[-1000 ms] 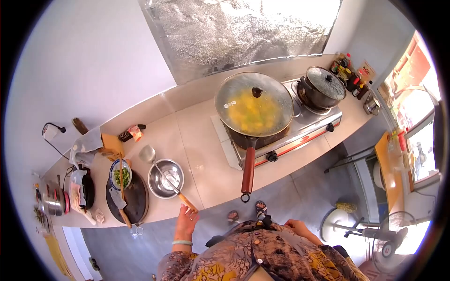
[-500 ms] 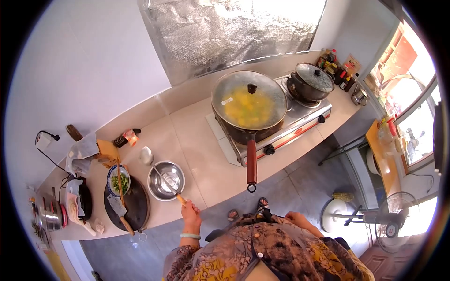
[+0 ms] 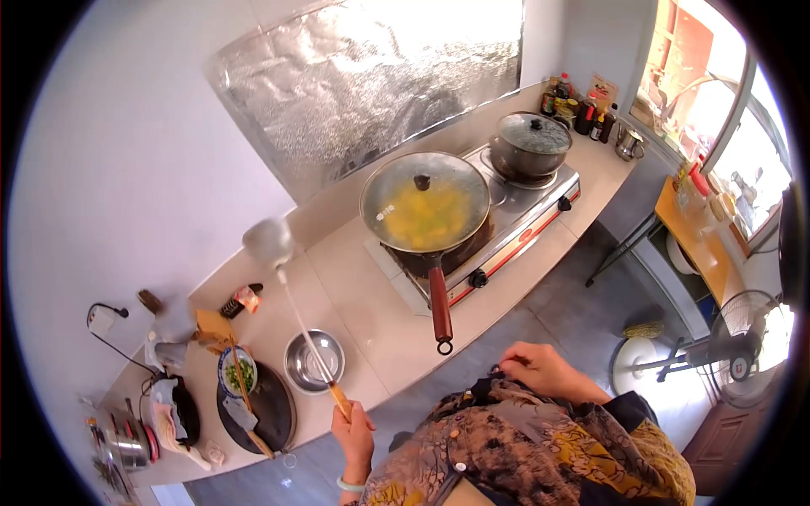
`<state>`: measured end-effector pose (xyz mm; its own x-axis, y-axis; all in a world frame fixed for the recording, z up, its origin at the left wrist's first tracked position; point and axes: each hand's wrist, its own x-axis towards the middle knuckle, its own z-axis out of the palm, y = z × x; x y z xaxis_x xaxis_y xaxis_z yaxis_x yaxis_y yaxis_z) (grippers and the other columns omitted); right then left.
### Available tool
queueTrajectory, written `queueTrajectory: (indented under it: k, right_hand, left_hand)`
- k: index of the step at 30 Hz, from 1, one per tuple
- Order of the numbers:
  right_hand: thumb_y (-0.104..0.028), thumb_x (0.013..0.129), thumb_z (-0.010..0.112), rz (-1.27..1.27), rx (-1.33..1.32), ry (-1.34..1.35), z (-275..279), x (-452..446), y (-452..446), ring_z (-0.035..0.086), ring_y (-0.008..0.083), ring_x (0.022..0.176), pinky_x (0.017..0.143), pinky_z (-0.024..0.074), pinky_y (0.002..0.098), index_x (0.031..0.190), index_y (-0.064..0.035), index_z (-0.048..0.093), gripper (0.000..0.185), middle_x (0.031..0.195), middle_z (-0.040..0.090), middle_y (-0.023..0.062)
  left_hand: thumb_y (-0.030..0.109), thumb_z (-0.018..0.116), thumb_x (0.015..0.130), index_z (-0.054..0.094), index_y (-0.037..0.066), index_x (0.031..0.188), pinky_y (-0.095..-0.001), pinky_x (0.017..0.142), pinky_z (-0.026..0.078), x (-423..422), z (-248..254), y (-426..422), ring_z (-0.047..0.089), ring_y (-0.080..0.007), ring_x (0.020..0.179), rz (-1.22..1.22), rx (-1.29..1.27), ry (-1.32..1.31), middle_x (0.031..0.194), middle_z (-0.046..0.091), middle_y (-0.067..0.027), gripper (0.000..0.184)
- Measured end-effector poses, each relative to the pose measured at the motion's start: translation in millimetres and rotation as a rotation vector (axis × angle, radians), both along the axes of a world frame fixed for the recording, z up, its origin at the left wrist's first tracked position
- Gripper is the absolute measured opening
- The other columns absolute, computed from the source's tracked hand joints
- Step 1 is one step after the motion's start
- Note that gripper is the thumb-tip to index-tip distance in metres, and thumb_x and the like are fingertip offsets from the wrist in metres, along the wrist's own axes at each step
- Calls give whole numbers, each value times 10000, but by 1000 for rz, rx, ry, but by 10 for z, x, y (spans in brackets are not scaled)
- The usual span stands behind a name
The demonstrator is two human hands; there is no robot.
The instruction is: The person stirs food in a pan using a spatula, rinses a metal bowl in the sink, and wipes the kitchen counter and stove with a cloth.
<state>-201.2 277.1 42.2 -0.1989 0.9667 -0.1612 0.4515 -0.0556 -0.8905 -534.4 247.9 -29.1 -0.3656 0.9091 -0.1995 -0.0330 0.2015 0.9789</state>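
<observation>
Wok spatula (image 3: pixel 307 326) raised in wrapped left fingers (image 3: pixel 342 421), frying pan (image 3: pixel 440 301) beyond them still lidded, hold of right fingers (image 3: pixel 515 360) unclear.

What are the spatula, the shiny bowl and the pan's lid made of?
Spatula: greyish, shiny metal, likely steel; tan handle, probably wood. Bowl: polished metal, perhaps stainless steel, given its bright reflections. Lid: glass by its look, as yellow food shows through; its dark knob could be plastic.

- We've got a blurred spatula blade (image 3: pixel 269 243)!
- The left hand (image 3: pixel 353 430) covers the end of the handle (image 3: pixel 339 397)!
- Beneath the lid (image 3: pixel 467 181), we get only hazy yellow food (image 3: pixel 428 215)!
- Labels on the bottles (image 3: pixel 586 116)? Too small for us!
</observation>
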Motion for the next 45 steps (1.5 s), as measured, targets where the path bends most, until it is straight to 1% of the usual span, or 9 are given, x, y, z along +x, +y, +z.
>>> queueTrajectory:
  k: [6,9,15,17,20,22,27,34,45]
  right_hand:
    - [-229,938,547,313,-60,384,168,-465,305,602,199,978,879,469,302,1231,-27,513,357,1073,627,142]
    - [-214,964,499,192,-153,792,94,-618,356,525,192,1115,979,407,311,1326,8,398,437,1208,551,120]
    - [-259,985,428,-171,57,1012,126,-299,418,550,164,967,866,451,298,1201,-7,481,335,1078,573,106]
    - [-245,979,445,-148,46,902,129,17,456,561,156,932,836,461,285,1135,-3,513,295,1036,593,96]
    - [-188,962,467,-233,177,745,119,418,538,476,31,585,520,404,183,1028,-50,569,184,830,600,5]
    - [-175,969,450,-373,160,764,42,742,675,447,34,517,461,371,188,1087,-55,537,190,740,570,5]
    - [-186,975,436,-433,155,569,-185,1591,790,380,54,400,376,296,202,1063,-42,501,181,577,457,-9]
    - [-167,965,456,-388,-147,528,-737,1921,319,371,61,388,355,307,218,1023,-29,495,154,574,432,-14]
    - [-99,944,474,-476,-96,441,-825,1985,82,392,58,423,373,323,205,1021,-22,480,110,588,430,-22]
  left_hand:
    - [171,505,940,568,30,1015,-193,472,325,415,709,345,409,-34,530,-433,63,-113,631,463,47,171]
    - [317,335,1004,553,25,1015,-198,414,292,878,897,558,380,-53,463,-626,159,-34,581,451,11,364]
    - [282,298,1007,547,25,1057,-201,470,328,1946,811,753,438,-64,541,-719,171,-271,664,499,20,361]
    - [264,299,1004,546,22,1054,-202,495,347,2193,838,765,446,-58,569,-768,167,-172,675,497,20,350]
    - [243,437,963,528,36,1078,-322,577,447,2431,908,876,566,-225,627,-915,292,234,722,572,-74,253]
    - [251,536,905,543,54,1074,-403,709,489,2495,919,929,604,-363,794,-974,441,601,867,623,-155,260]
    - [146,608,859,608,7,871,-310,737,485,2115,956,1014,617,-238,853,-845,434,525,969,629,-128,139]
    - [86,607,856,614,21,978,-278,699,478,1623,1055,1353,574,-140,785,-412,-34,402,988,607,-80,139]
    - [267,637,834,547,49,1143,-390,844,473,1713,746,3386,563,-303,994,-510,196,1136,1095,556,-162,388]
